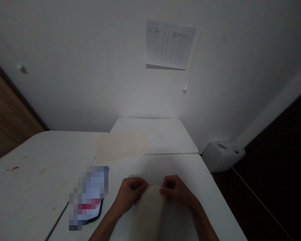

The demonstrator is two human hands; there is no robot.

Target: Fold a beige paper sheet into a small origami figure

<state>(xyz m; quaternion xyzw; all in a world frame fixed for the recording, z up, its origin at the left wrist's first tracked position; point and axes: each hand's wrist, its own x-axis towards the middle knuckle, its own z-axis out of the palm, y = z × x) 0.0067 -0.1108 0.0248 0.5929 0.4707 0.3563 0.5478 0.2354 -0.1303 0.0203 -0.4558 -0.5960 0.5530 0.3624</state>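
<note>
Left fingers [139,190], right fingers [167,191] tight on beige strip [149,214], white table [203,187] below, wall [90,73] beyond

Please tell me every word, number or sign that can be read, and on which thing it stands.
No text is readable.
Paper on the wall: printed table, its words too small and blurred.
Phone: pixelated, nothing legible.
Beige strip: no writing visible.

Near strip [148,214]: matt, cloth-like; far sheet [121,146]: likewise; tabletop [135,165]: smooth; left panel [2,107]: grained wood; right container [217,159]: smooth, plastic-looking.
</note>
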